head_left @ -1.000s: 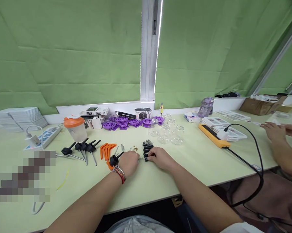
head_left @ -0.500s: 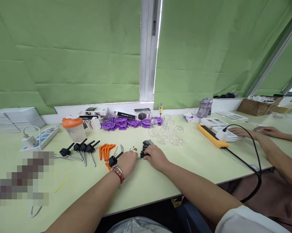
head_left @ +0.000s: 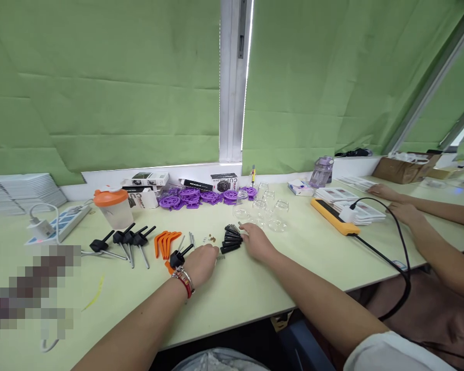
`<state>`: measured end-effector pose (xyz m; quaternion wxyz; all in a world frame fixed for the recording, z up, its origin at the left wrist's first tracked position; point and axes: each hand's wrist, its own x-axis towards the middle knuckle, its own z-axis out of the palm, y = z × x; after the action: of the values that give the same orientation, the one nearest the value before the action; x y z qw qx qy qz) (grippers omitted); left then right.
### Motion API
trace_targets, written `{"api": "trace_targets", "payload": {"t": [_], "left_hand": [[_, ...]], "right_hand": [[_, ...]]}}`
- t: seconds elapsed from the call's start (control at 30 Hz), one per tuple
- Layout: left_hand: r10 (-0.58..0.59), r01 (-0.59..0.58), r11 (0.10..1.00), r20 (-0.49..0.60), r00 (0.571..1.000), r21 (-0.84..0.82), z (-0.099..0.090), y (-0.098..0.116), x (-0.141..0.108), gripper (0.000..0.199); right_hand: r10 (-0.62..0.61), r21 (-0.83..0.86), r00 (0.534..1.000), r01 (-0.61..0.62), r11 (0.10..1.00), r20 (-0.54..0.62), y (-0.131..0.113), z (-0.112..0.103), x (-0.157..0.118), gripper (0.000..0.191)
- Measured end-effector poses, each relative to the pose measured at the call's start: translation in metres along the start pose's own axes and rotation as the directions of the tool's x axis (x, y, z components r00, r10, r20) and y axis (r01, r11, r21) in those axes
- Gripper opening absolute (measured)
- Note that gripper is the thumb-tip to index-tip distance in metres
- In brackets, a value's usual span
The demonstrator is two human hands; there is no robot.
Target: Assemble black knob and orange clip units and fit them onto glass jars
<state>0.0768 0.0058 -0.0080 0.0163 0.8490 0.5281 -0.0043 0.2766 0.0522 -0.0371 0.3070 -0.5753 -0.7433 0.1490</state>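
My left hand (head_left: 203,264) is closed, its curled fingers low over the table beside a small metal spring (head_left: 220,257). Whatever its fingertips hold is hidden. At the right end of a row of short black cylindrical pieces (head_left: 230,241) is my right hand (head_left: 258,243), fingers pressed together. A tiny metallic bit shows at its fingertips, too small to name. Small brass-coloured bits (head_left: 212,238) lie between the hands, farther back. Left of my left hand are a black part with a rod handle (head_left: 177,257), bent orange pieces (head_left: 165,244) and thin metal rods (head_left: 192,239).
Several black-headed metal rods (head_left: 129,238) lie at left, near an orange-lidded shaker cup (head_left: 115,210) and power strip (head_left: 64,226). Purple plastic pieces (head_left: 191,197) and clear glasses (head_left: 280,214) stand behind. A yellow-black power strip (head_left: 334,217) and a co-worker's hands (head_left: 404,211) are at right.
My right hand has slid right, off the black pieces, so more of them shows. My left hand stays nearly in place. One co-worker's hand has moved back toward the sheets.
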Motion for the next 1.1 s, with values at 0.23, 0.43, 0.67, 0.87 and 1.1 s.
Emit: {"api": "trace_targets", "payload": {"t": [0.23, 0.43, 0.67, 0.87, 1.1], "left_hand": [[0.046, -0.046, 0.999, -0.011, 0.999, 0.013, -0.003, 0.006, 0.003, 0.027], [0.041, -0.041, 0.999, 0.002, 0.999, 0.008, 0.003, 0.005, 0.015, 0.028], [0.022, -0.022, 1.0, -0.024, 0.999, -0.017, 0.007, 0.004, 0.025, 0.029], [0.017, -0.018, 0.999, -0.036, 0.999, -0.034, 0.002, 0.004, 0.022, 0.027], [0.017, -0.029, 0.989, -0.081, 0.997, -0.146, -0.006, 0.001, 0.024, 0.027]], "right_hand": [[0.001, -0.038, 0.997, 0.002, 0.999, 0.071, 0.02, 0.007, 0.018, 0.037], [-0.044, -0.049, 0.995, 0.048, 0.998, 0.088, 0.012, 0.011, 0.017, 0.031], [-0.112, 0.006, 0.991, 0.111, 0.994, 0.073, 0.007, 0.011, 0.014, 0.031], [-0.128, 0.094, 0.992, 0.126, 0.988, 0.016, 0.011, 0.005, 0.014, 0.03], [-0.438, 0.135, 0.877, 0.418, 0.898, 0.198, -0.031, -0.018, 0.007, 0.026]]}}
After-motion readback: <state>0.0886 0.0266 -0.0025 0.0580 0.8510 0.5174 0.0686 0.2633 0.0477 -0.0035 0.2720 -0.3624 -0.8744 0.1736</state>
